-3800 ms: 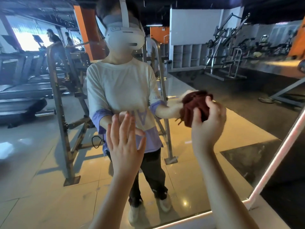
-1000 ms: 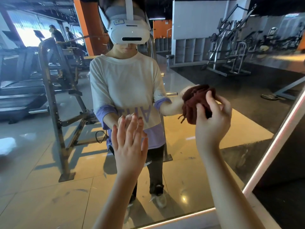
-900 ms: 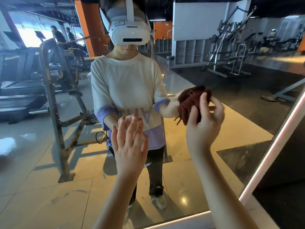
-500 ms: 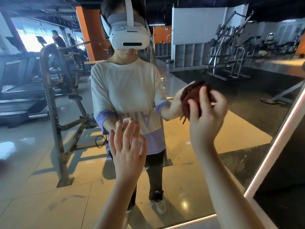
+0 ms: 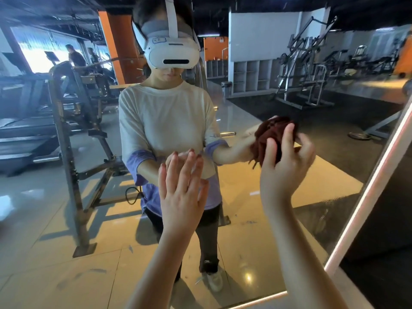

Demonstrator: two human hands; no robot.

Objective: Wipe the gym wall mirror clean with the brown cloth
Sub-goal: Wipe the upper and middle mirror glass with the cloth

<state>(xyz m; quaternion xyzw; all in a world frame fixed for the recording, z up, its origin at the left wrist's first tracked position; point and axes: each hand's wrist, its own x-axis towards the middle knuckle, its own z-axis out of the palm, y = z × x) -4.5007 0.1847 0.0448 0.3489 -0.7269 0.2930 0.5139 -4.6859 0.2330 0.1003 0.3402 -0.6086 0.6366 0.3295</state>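
Right hand (image 5: 287,166) clamped round bunched brown cloth (image 5: 270,136), pressed to mirror (image 5: 256,253). It has nudged right since half second ago: short scrub strokes, same patch. Left hand (image 5: 180,195) stays flat on glass, fingers straight, below-left of right hand. Smears below both hands: wiping likely far from done.

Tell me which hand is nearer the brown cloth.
Right. The right hand grips the brown cloth; the left hand is apart from it, lower and to the left.

Glossy tiled floor (image 5: 55,275), orange pillar (image 5: 116,41), treadmills (image 5: 22,134), bright windows (image 5: 40,52).
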